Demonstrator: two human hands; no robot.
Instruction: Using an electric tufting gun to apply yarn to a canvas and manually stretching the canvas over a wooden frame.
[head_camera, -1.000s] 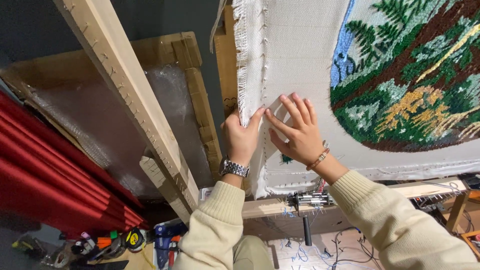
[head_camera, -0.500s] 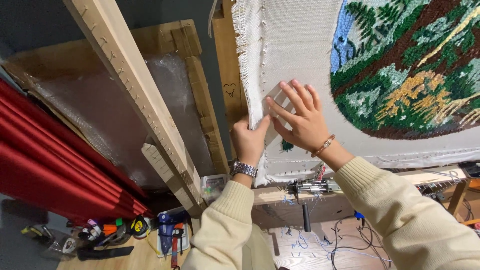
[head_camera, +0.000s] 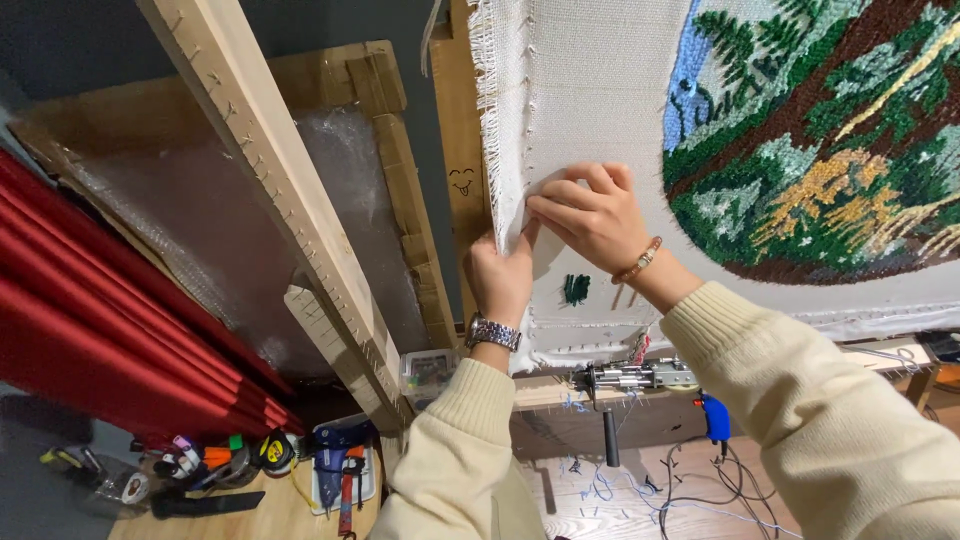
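White backing cloth (head_camera: 590, 90), stretched on the wooden frame (head_camera: 460, 150), is pinched at its frayed left edge by left hand (head_camera: 503, 280); right hand (head_camera: 590, 215) presses flat, holding nothing. Likely soft, light; grasp selvedge.

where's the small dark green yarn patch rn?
Head view: the small dark green tuft sits on the white backing cloth, just below the right hand, right of the left hand.

Both arms wear cream, ribbed-cuff knit sleeves. The left hand (head_camera: 503, 277) has a silver metal-link wristwatch (head_camera: 493, 333) at its wrist; the right hand (head_camera: 588, 213) has a brown beaded bracelet (head_camera: 639, 261).
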